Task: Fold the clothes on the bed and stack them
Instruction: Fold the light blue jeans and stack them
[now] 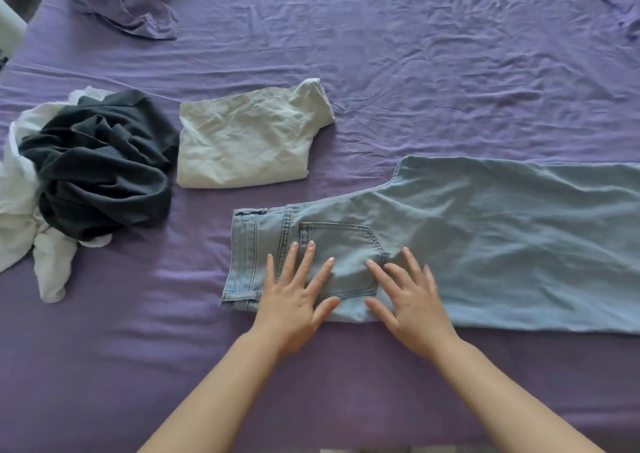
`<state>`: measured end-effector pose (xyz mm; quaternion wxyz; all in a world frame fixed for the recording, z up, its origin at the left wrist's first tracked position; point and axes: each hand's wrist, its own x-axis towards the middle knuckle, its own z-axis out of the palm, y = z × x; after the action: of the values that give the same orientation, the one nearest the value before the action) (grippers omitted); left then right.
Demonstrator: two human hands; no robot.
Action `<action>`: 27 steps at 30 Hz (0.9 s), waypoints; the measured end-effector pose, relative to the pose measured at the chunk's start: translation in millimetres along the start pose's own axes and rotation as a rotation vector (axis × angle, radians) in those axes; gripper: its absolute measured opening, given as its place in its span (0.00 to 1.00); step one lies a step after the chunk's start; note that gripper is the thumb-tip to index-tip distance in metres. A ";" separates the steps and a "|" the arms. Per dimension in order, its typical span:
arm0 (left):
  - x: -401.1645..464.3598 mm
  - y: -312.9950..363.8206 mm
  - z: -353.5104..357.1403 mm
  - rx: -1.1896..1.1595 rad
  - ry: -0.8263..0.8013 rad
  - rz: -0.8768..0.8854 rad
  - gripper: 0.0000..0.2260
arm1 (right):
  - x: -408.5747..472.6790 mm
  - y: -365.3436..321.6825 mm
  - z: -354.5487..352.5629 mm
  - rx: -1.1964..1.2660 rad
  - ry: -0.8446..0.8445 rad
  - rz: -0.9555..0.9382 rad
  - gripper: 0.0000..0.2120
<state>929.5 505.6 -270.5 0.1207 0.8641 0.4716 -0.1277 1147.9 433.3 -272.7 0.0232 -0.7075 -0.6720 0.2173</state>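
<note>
**Head view: jeans pressed flat, ready for the next fold**

Head view, taking the jeans as landmark: well left of them a dark and white pile lies crumpled on the bed; just up-left sits a folded white shirt. The jeans lie doubled leg on leg, waistband left, legs running off to the right. Left hand rests flat beside the back pocket, grip released, fingers spread. Right hand presses likewise just right of the pocket, also holding nothing. To do this well, I judge: sweep both palms outward along the legs to push out wrinkles, line up the edges, then bring the hems over to the waistband.
</note>
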 end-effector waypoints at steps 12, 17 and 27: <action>43.0 -5.1 2.0 0.045 0.165 -0.094 0.37 | 51.3 -1.4 11.2 -0.103 0.128 0.125 0.32; 66.8 -18.7 1.7 0.058 0.168 -0.140 0.36 | 98.7 19.6 6.5 -0.198 0.009 0.132 0.33; 86.4 -5.2 -9.0 0.024 0.240 -0.164 0.36 | 134.0 50.4 -15.5 -0.200 0.169 0.075 0.31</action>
<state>971.2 579.0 -291.4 0.0423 0.8331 0.5501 -0.0388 1200.9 561.4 -312.1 0.0010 -0.7467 -0.6591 0.0896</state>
